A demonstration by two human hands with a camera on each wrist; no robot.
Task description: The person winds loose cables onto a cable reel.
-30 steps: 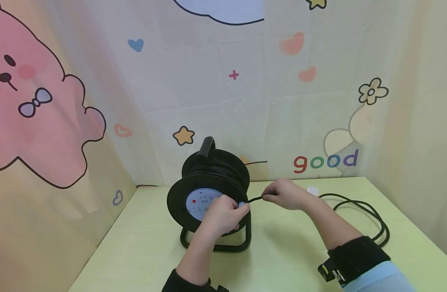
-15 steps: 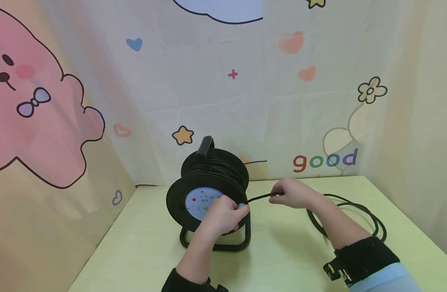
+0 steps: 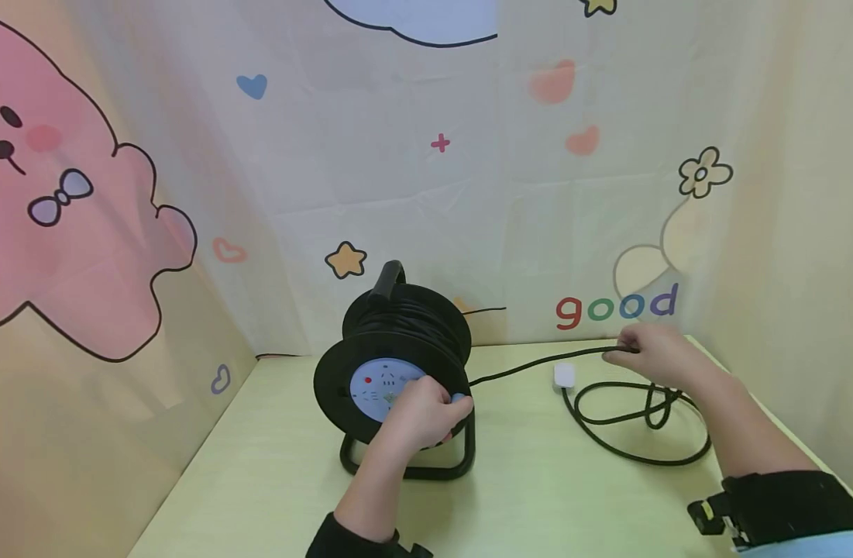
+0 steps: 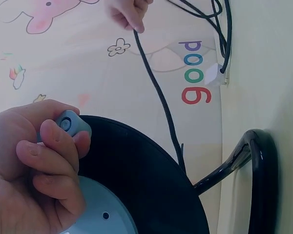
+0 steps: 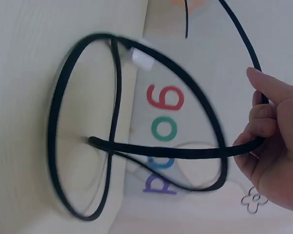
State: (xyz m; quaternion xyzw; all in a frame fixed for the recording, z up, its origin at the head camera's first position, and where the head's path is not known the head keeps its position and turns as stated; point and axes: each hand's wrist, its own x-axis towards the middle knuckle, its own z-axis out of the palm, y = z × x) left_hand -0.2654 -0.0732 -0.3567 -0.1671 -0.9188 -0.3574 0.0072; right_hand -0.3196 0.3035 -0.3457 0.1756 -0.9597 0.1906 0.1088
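Observation:
A black cable reel [image 3: 331,399] with a pale blue socket panel [image 3: 380,384] stands on the table, carried by a tubular frame [image 3: 443,473]. My left hand [image 3: 422,411] grips the small blue knob [image 4: 77,123] at the edge of the reel's front disc. To the right, my right hand [image 3: 656,356] holds the black cable [image 3: 538,363], raised over the table. From that hand the cable runs in a shallow sag to the reel's side. Beyond the hand the loose length lies in loops [image 5: 53,122], ending in a white plug [image 3: 564,376].
A carrying handle [image 3: 387,285] tops the reel. Behind the pale green table [image 3: 259,480] hangs a printed curtain [image 3: 398,186], close to the table's back edge. Another curtained side [image 3: 810,271] borders the table at the right.
My right hand has moved well to the right with the cable, and the stretch between it and the reel is longer. The loose loops have shifted. My left hand stays on the knob.

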